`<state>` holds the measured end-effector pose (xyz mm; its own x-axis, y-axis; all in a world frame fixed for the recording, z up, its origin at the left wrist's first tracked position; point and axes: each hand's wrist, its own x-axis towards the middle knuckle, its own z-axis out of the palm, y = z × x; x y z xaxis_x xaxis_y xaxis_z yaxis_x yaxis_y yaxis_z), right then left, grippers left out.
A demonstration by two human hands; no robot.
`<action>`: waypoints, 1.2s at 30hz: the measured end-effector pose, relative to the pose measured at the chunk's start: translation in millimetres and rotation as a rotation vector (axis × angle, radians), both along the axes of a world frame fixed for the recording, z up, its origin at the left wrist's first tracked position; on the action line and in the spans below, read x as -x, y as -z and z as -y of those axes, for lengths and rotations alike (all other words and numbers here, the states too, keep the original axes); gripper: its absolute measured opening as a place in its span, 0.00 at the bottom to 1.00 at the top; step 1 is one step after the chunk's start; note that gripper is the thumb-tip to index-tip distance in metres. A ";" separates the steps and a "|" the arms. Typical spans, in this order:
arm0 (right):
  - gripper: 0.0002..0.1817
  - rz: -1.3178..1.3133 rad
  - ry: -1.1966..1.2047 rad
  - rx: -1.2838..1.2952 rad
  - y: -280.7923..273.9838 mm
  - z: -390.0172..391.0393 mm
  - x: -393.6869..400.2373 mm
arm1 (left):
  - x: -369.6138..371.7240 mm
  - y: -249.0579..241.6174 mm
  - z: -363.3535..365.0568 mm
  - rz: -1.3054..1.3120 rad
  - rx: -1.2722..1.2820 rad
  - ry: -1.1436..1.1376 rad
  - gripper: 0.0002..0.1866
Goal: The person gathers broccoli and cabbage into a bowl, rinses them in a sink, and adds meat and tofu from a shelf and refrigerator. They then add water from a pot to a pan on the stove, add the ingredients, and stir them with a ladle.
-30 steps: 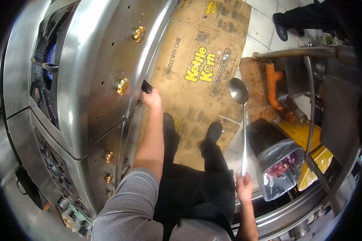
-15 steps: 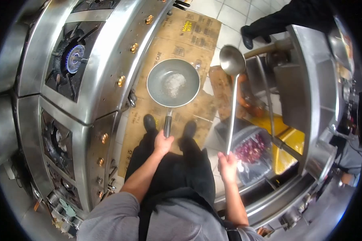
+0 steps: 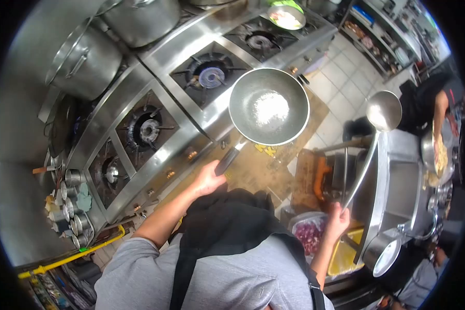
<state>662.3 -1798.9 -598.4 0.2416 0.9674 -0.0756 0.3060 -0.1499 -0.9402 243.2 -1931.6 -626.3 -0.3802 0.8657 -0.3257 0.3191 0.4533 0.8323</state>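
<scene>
My left hand (image 3: 209, 178) is wrapped round the black handle of a frying pan (image 3: 243, 111). The pan is held out in front of my body, its inside facing up, with a bright whitish patch in its middle. In my right hand (image 3: 337, 221) is the thin handle of a long metal ladle (image 3: 384, 110). Its round bowl points up and away from me, close to the steel counter on the right. Pan and ladle are well apart. Beyond the pan's left edge lies a stove burner (image 3: 211, 77) with a bluish centre.
Gas stove burners (image 3: 149, 130) and large pots (image 3: 85, 62) line the left. A second pan (image 3: 284, 19) stands on the far burner. Right of me are a steel counter (image 3: 380, 181) and a bin of reddish-purple pieces (image 3: 309, 236). A person (image 3: 439, 98) reaches into a bowl.
The view has turned toward the stove. The pan has come up and toward the burners, still in my left hand. My right hand has lifted the ladle and tilted it right.
</scene>
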 end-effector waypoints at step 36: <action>0.16 1.083 -0.783 0.340 19.9 -33.6 209.8 | 218.4 -9.9 -7.3 0.235 0.058 -0.212 0.17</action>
